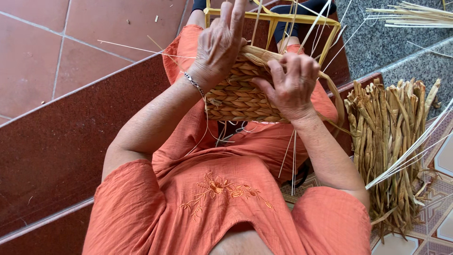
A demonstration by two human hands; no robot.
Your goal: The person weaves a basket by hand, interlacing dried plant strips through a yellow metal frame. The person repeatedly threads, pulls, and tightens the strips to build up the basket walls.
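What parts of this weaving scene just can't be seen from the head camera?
- Far side and inside of the woven basket: hidden by its own wall and both hands.
- Left hand fingertips: cut off by the top edge.
- Right hand fingertips: curled over the basket rim, so what they pinch is hidden.
- Yellow frame: its top is cut off by the edge.
- Bundle of dried stalks: its lower end blurs near the corner.

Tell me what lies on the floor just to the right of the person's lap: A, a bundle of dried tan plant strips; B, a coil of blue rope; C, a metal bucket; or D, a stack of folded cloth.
A: a thick bundle of dried tan plant strips lies beside the person's right hand, which grips the woven basket.
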